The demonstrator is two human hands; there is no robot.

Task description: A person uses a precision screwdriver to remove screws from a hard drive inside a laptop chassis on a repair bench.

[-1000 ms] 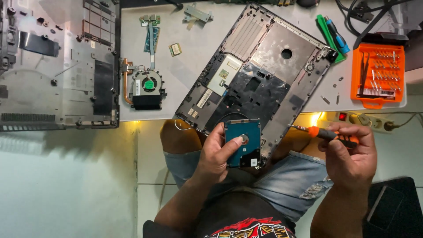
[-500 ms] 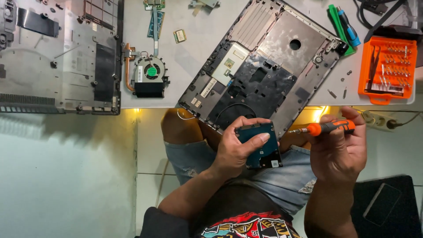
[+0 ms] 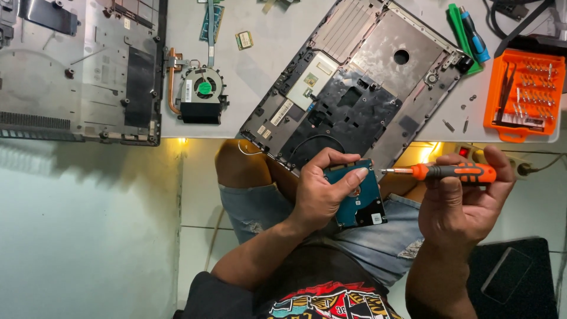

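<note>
Premises present as an informal electronics repair bench, likely set up in a home. Evidence: a white table (image 3: 266, 88) carrying a stripped laptop chassis (image 3: 366, 77) directly beyond the gripped drive, a second dismantled laptop shell (image 3: 77, 71) well off to its left, a loose cooling fan with copper heat pipe (image 3: 201, 94) between them, and an orange tray of screwdriver bits (image 3: 520, 94) above the screwdriver grip. Loose screws (image 3: 458, 121) lie near that tray. Tiled floor (image 3: 88, 236) below; the worker sits in denim shorts.
</note>
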